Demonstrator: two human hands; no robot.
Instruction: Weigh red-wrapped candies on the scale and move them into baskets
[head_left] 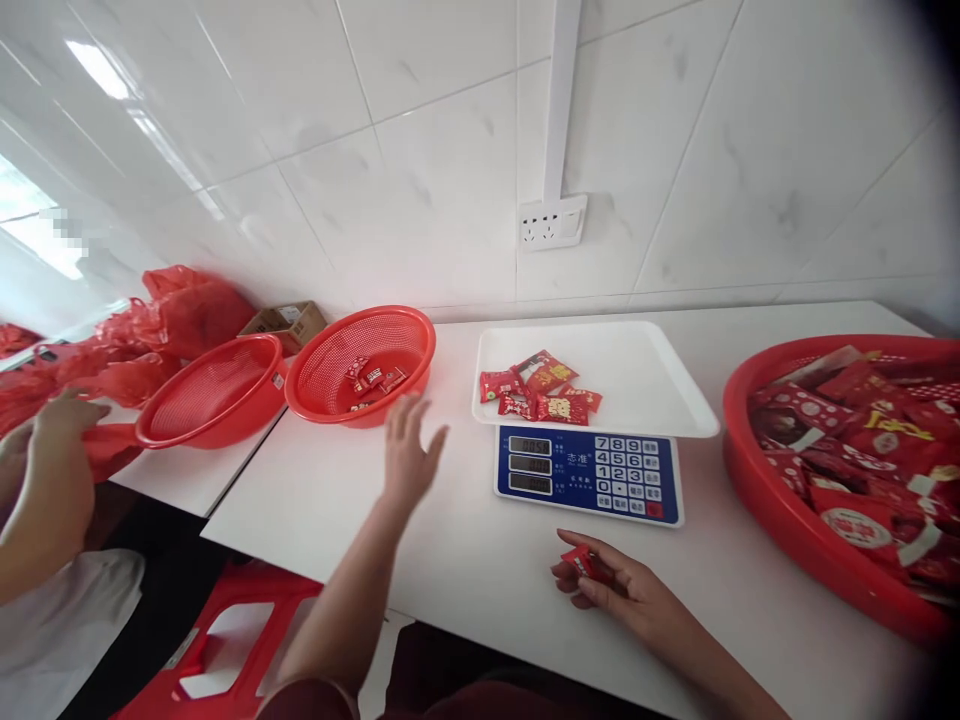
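My left hand point(411, 455) is raised over the table at the near edge of a red mesh basket point(358, 368), its fingers spread and holding nothing visible. Several small red packets lie inside that basket. Below the scale, my right hand point(611, 580) holds a small red packet point(580, 561) between thumb and fingers. A white tray point(637, 365) sits on top of a blue digital scale point(570, 470), with several red packets point(551, 385) on the tray's left half. On the right, a large red basket point(780, 545) is filled with red packets point(862, 450).
Another red basket point(217, 395) stands at the left, near red plastic bags point(180, 315) and a cardboard box point(289, 322). A person's arms point(56, 480) reach in at the far left. A red stool point(225, 640) stands below the table point(457, 560).
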